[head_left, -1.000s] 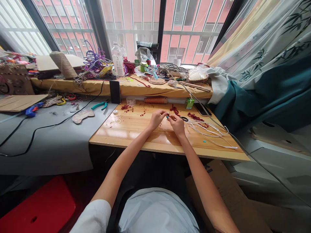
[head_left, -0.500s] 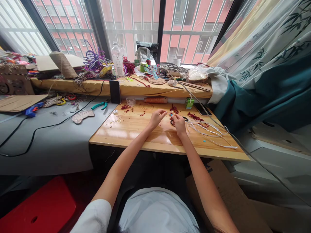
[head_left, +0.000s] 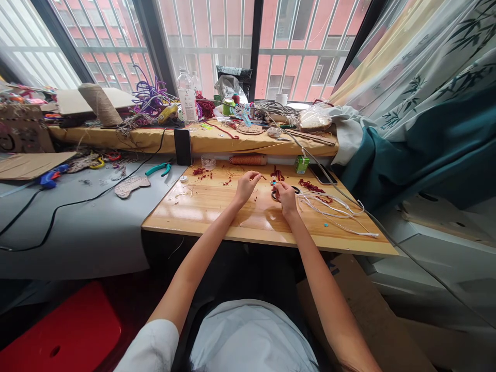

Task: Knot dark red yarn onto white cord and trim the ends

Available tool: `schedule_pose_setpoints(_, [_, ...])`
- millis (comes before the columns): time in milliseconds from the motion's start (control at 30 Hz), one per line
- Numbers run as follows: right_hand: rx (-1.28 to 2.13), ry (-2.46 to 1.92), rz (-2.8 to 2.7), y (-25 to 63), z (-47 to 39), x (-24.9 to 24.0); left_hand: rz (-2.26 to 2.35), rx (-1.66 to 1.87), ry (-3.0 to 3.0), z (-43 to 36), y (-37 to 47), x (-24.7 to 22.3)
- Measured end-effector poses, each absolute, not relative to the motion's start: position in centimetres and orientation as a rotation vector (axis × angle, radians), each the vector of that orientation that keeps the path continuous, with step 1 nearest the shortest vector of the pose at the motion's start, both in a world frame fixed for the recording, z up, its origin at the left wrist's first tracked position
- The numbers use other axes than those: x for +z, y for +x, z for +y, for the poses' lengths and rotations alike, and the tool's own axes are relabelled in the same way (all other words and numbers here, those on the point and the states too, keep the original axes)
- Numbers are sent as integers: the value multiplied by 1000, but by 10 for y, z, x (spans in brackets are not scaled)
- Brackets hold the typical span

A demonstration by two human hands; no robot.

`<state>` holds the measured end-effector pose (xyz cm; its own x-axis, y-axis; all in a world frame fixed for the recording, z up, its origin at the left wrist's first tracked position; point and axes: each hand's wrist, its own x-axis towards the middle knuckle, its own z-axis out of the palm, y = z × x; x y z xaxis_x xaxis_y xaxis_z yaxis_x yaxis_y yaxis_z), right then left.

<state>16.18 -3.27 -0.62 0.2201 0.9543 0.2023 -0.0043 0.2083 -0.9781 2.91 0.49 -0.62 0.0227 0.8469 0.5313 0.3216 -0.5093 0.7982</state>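
Note:
My left hand (head_left: 247, 188) is raised over the wooden board, thumb and fingers pinched together. A short bit of dark red cord (head_left: 264, 177) sticks out from its fingertips. To the right, my right hand (head_left: 285, 198) is closed on a small blue piece (head_left: 274, 183) with dark red cord about it; the fingers hide most of it. Black-handled scissors (head_left: 296, 189) lie beside and partly under my right hand. Behind the hands is a dark red cord bundle (head_left: 276, 173), and another dark red cord pile (head_left: 311, 186) lies to the right.
White cords (head_left: 341, 209) spread over the right of the wooden board (head_left: 201, 219). A phone (head_left: 323, 174), a green box (head_left: 301, 164), a clear cup (head_left: 208, 162) and a thread spool (head_left: 248, 159) stand or lie along the back. Teal pliers (head_left: 158, 169) lie on the grey table.
My left hand has moved slightly left, away from my right hand, and a bit of dark red cord now shows at its fingertips. My right hand has barely moved.

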Motion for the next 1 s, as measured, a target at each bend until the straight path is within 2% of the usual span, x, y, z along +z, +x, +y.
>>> schedule_pose_setpoints(267, [827, -1191, -1225, 161, -33, -8, 1243, 1581, 1954, 6, 27, -6])
schedule_pose_setpoints(633, [572, -1279, -1417, 161, -38, -9, 1097, 1438, 2551, -7, 32, -8])
schedule_pose_setpoints(1000, [499, -1306, -1438, 161, -39, -9, 1153, 1457, 2565, -7, 32, -7])
